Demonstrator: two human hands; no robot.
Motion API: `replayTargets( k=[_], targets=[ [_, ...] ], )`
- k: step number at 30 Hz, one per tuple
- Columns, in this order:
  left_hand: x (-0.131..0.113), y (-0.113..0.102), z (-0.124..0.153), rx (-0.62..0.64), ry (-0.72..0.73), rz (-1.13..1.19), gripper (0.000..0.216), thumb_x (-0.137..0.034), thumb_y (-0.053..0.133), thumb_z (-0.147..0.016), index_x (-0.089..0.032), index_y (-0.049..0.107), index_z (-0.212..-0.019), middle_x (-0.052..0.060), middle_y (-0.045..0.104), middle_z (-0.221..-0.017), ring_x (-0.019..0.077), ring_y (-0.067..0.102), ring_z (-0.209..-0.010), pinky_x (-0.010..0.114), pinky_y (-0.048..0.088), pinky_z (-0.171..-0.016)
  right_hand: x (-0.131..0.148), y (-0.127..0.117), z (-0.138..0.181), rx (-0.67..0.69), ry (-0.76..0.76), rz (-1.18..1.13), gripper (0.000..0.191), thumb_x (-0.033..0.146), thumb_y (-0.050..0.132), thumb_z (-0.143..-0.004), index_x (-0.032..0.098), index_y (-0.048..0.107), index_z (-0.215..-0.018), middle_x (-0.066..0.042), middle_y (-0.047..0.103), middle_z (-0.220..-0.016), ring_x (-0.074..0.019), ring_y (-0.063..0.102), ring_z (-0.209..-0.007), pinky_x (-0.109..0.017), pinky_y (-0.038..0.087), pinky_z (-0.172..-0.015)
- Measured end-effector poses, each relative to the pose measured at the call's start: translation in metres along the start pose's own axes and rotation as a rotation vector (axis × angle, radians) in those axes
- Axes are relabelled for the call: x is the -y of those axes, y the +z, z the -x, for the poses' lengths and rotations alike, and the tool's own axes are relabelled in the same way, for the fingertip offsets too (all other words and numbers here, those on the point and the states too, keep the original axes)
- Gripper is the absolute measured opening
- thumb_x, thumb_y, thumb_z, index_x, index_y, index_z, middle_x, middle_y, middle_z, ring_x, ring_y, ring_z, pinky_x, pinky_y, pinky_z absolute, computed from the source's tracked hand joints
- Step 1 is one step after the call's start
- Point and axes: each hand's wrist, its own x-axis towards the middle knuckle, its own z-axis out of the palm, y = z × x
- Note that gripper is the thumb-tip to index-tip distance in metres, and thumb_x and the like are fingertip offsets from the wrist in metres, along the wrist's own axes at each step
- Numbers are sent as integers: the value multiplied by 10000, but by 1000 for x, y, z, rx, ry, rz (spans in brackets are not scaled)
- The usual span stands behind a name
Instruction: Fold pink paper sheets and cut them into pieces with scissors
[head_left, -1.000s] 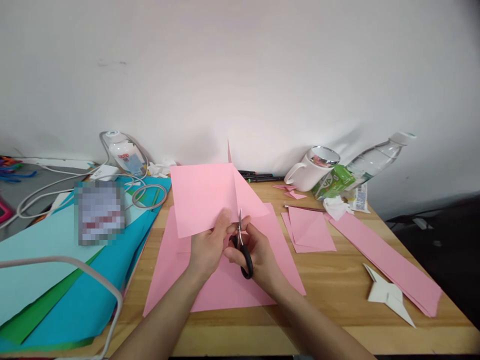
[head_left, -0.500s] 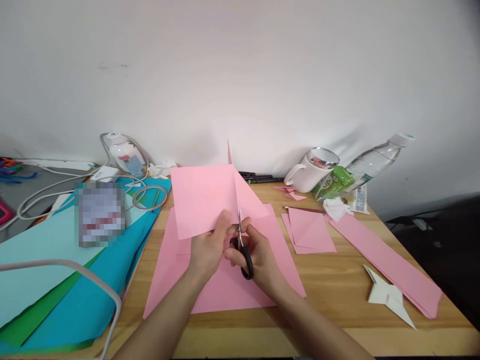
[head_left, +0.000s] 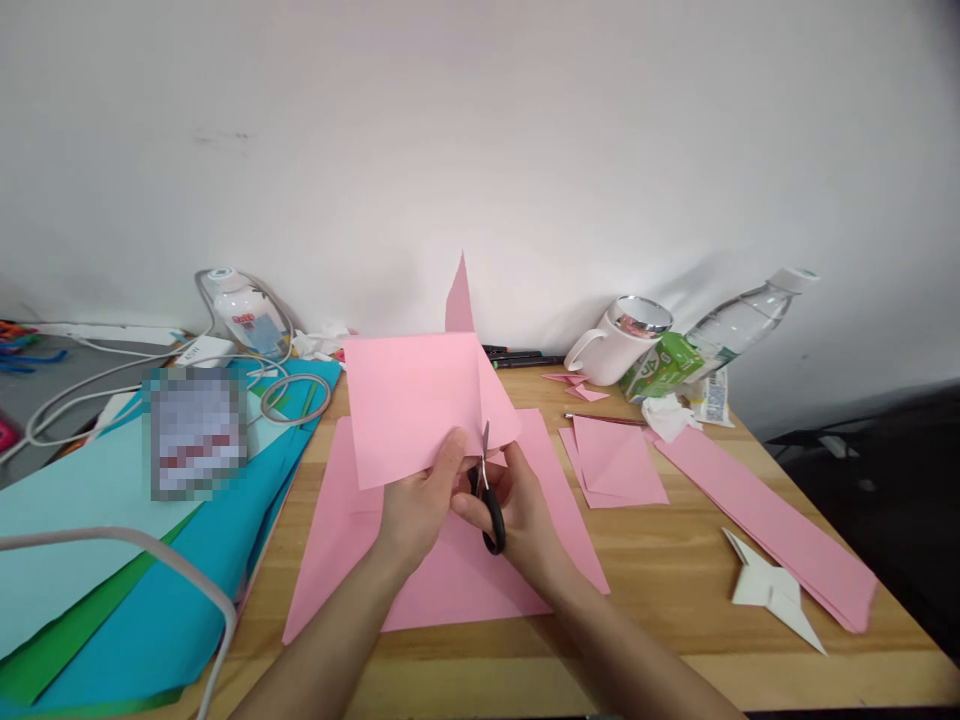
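Observation:
My left hand (head_left: 420, 505) pinches the lower edge of a pink paper sheet (head_left: 409, 400) held up over the table. My right hand (head_left: 525, 515) grips black-handled scissors (head_left: 487, 495), blades pointing up into the sheet's lower edge. To the right of the cut line, part of the sheet stands up as a narrow pink flap (head_left: 459, 298). Under both hands a larger pink sheet (head_left: 450, 570) lies flat on the wooden table (head_left: 660, 600).
Blue and green paper sheets (head_left: 112, 560) and white cables (head_left: 120, 545) lie at left. At right are folded pink squares (head_left: 619, 462), long pink strips (head_left: 765, 510), a white folded paper shape (head_left: 772, 590), a white mug (head_left: 619, 340), a green pack (head_left: 664, 362) and a tilted water bottle (head_left: 742, 315).
The right part of the held pink sheet has swung upward, its tip now standing higher. The scissors have shifted slightly up and right along the cut.

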Motion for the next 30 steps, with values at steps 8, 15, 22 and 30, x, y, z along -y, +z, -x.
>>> replayTargets(
  k=[8, 15, 22, 30],
  targets=[
    [0, 0, 0, -30, -4, -22, 222, -369, 731, -636, -177, 620, -642, 22, 663, -600, 229, 666, -726, 328, 519, -770, 3, 1, 1, 28, -14, 12, 551, 387, 792, -620, 243, 362, -934, 19, 575, -773, -119, 490, -601, -251, 402, -540],
    [-2, 0, 1, -3, -2, -10, 178, -294, 736, -636, -170, 665, -743, 41, 717, -763, 219, 672, -786, 309, 528, -761, 3, 1, 2, 28, -18, 4, 583, 378, 792, -627, 243, 381, -1018, 24, 552, -750, -116, 466, -587, -244, 390, -525],
    [2, -1, 0, 14, 17, 3, 198, -296, 730, -644, -169, 673, -784, 56, 720, -838, 223, 671, -810, 312, 526, -778, 2, 2, 2, 26, -29, 15, 629, 422, 783, -624, 244, 381, -1074, 21, 550, -752, -121, 464, -594, -241, 392, -511],
    [3, -1, 1, 33, 19, 23, 175, -317, 716, -666, -163, 665, -734, 43, 711, -804, 211, 663, -831, 299, 517, -795, 3, 2, 2, 20, -18, 1, 622, 400, 785, -631, 246, 381, -1078, 55, 503, -679, -106, 440, -554, -229, 364, -491]
  ],
)
